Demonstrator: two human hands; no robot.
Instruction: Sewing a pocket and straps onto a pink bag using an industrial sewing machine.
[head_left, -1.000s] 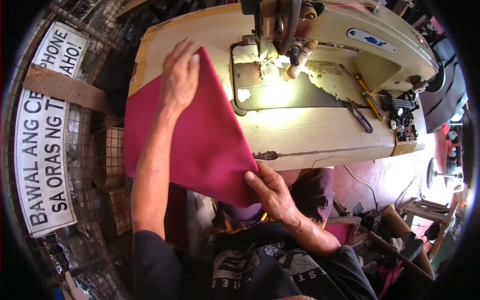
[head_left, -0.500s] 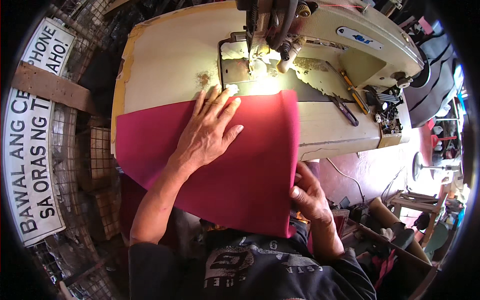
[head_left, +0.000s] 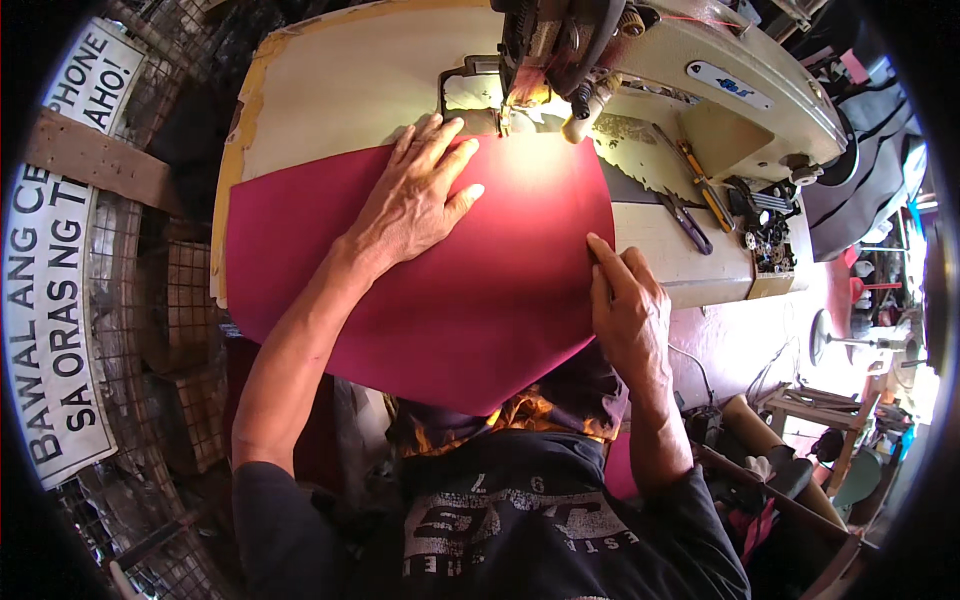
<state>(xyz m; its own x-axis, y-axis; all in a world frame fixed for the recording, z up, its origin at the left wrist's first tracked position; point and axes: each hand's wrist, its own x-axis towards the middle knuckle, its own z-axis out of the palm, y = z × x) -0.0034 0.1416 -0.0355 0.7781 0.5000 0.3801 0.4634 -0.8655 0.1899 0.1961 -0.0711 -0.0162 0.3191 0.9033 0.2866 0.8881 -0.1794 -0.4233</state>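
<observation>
A maroon sheet of fabric [head_left: 450, 290] lies over the front of the sewing table, its far edge close to the sewing machine's needle and presser foot [head_left: 504, 120]. Flat on the sheet's upper part, my left hand [head_left: 415, 195] presses with fingers spread, their tips by the far edge, just left of the foot. My right hand [head_left: 632, 310] is at the sheet's right edge. Its thumb and forefinger touch the material there, fingers stretched forward. The sheet's near corner hangs over the table edge above my lap.
The sewing machine's arm [head_left: 720, 100] spans the upper right, its lamp lighting the needle area. Thread snips [head_left: 688, 222], a yellow-handled tool [head_left: 710, 190] and small metal parts [head_left: 768, 235] lie right of the sheet. Wire mesh [head_left: 190, 300] stands on the left.
The sheet has moved away from me, bringing its far edge up to the needle area. My left hand went forward with it. My right hand rose along the right edge, which now lies flatter.
</observation>
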